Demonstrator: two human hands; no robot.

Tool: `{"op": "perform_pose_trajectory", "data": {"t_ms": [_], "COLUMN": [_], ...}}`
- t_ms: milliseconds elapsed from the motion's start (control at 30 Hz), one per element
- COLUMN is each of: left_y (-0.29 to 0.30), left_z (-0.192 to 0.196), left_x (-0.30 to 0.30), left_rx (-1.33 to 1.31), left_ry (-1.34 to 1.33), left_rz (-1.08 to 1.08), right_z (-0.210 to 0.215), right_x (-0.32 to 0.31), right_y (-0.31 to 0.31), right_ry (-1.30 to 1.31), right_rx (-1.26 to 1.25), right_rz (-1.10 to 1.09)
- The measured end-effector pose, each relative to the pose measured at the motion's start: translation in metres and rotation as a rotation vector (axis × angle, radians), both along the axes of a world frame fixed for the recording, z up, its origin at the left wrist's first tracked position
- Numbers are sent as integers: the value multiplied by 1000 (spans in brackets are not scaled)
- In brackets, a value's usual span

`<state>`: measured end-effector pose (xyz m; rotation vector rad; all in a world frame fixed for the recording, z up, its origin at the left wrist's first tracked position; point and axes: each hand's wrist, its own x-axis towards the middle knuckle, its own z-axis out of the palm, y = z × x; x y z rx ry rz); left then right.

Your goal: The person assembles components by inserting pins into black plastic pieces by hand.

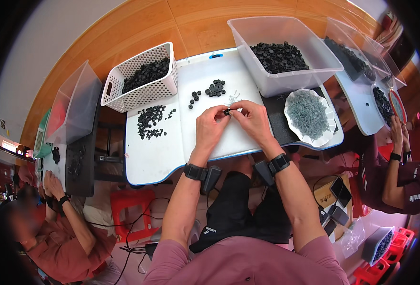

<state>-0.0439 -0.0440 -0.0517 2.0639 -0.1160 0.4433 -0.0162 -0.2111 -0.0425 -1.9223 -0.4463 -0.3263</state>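
Pink sleeves and two bare forearms with black wrist bands come up from six o'clock and meet over the white tray (157, 161). Both hands pinch one small black part (227, 112): the left hand (210, 126) has thumb and forefinger closed on its left side, the right hand (252, 118) closed on its right, fingertips almost touching. Whether a pin is already in the part is too small to tell.

Just at twelve o'clock of the fingers lies a loose bunch of thin metal pins (232, 99), and beyond it a cluster of black rings (215, 88). At nine o'clock a scatter of black bits (151, 122) lies on the tray, with a white basket (141, 78) of more behind it. At three o'clock sits a white dish (309, 116) of grey pins, and at one o'clock a clear tub (279, 52) of black parts.

Other people work at both sides, their hands well apart from these.

My worry: the part is tiny and held only by fingertips, so a slip could drop it among the loose bits, or a wrist could brush the pins off the tray.
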Motion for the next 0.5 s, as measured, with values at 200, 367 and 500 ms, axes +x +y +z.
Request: {"op": "perform_pose_trajectory", "data": {"t_ms": [200, 367, 500], "left_y": [1, -1, 1], "left_z": [2, 7, 6], "left_x": [-1, -3, -4], "left_rx": [1, -51, -74], "left_ry": [14, 62, 85], "left_rz": [-2, 8, 1], "right_z": [-2, -5, -4], "right_x": [1, 1, 0], "right_y": [1, -2, 0], "right_ry": [3, -13, -14], "right_rx": [-3, 15, 27], "right_rz": [-2, 25, 34]}}
